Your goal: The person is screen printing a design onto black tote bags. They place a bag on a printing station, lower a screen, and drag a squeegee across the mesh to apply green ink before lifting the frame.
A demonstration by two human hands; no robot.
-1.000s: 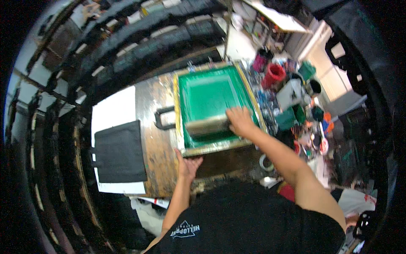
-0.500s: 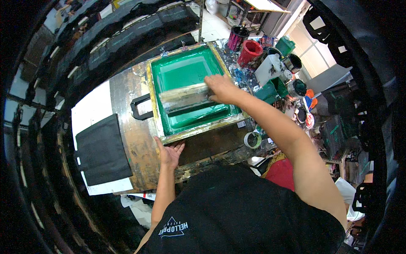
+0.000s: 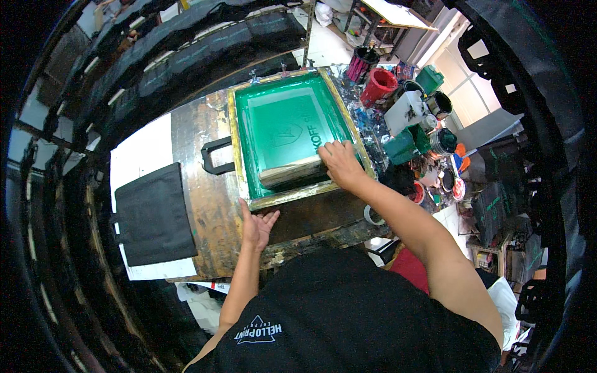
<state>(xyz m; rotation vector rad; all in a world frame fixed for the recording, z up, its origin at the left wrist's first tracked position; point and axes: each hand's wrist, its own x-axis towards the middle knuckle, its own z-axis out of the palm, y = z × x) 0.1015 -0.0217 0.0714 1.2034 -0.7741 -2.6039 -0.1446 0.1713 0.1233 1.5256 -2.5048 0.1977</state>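
A screen-printing frame [image 3: 236, 127], its mesh coated with green ink [image 3: 273, 109], lies on the worktable. My right hand [image 3: 341, 163] grips the right end of a wide squeegee [image 3: 289, 174], which rests on the mesh near the frame's near edge. Behind the squeegee, a crest outline and lettering show through the thin ink. My left hand [image 3: 258, 230] is at the frame's near left corner, palm up, fingers spread, thumb against the rim. A black strap handle [image 3: 217, 155] sticks out from beneath the frame's left side; whatever it belongs to is hidden.
A black fabric bag [image 3: 152, 214] lies on a white sheet [image 3: 140, 146] to the left. Ink pots, including a red tub [image 3: 378, 87] and a green container [image 3: 401, 146], crowd the right side. A tape roll [image 3: 374, 215] sits by the near edge. Racks of black bags [image 3: 249, 37] stand behind.
My right hand has drawn the squeegee toward me, from mid-screen to the near end, uncovering the crest and lettering. My left hand stays at the frame's corner. The whole view has shifted slightly.
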